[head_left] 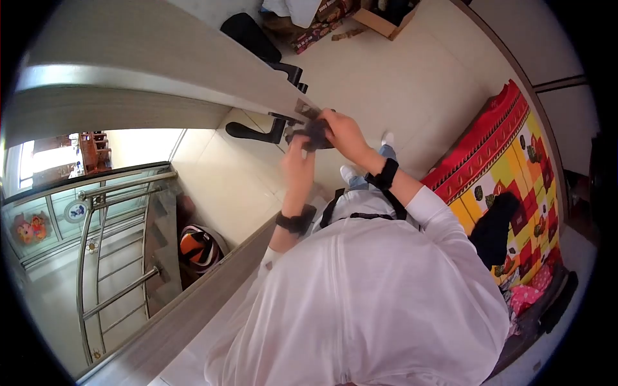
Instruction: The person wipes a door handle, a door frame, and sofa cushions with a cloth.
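Note:
Both hands meet at the edge of a grey door [193, 71], beside its black handle [254, 132]. My left hand [298, 164] has its fingers closed on a dark object [315, 134] that looks like cloth. From the other side my right hand [344, 134] grips the same dark object, its fingers bent round it. The object is blurred, and it hides part of the metal latch plate [306, 109] on the door edge. Black bands circle both wrists.
At the right lies a bed with a red and yellow patterned cover [515, 174] and dark clothing [496, 228]. A metal stair railing [119, 257] stands at the left, near a bag with orange [196, 248]. An open cardboard box [380, 24] sits on the floor at the top.

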`<state>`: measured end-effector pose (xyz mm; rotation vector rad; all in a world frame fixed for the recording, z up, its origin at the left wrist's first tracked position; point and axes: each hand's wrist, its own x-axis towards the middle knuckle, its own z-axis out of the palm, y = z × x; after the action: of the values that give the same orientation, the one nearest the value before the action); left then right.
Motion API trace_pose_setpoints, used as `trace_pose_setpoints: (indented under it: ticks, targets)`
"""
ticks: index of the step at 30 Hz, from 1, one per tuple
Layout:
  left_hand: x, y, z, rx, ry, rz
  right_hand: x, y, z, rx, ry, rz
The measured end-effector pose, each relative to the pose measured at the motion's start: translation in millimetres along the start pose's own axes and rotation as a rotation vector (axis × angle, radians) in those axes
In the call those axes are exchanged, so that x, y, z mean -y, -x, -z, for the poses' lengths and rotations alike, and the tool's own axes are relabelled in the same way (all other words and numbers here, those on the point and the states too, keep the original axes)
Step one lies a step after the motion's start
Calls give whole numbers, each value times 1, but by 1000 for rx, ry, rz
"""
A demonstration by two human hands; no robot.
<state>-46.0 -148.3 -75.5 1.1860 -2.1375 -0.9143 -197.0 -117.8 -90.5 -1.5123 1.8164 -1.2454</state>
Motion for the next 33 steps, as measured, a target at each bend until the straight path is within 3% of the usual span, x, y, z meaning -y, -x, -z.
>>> trace_pose_setpoints:
  ticks: [8,11,14,20,26,29,33]
  targets:
    - [-12,-27,-21,-4,-16,8,-18,-24,21,-32,22,69]
    - [-15,-38,-31,-7,-35,21,-24,-36,35,59,74,34]
    - [-18,-51,-42,-58,-67,-39,-41,-51,43,81,76,140]
    - [-55,-82,-58,5,-79,66,-57,-88,76,207,166,164]
    - [-55,-111,-75,-24,-87,20,-74,-114,92,152,195,208]
    - [-71,-129,-79,37,-164,88,-79,-122,96,81,225,158]
    - [-68,-153,-79,155,-122,2,-76,-135,101,-19,198,33]
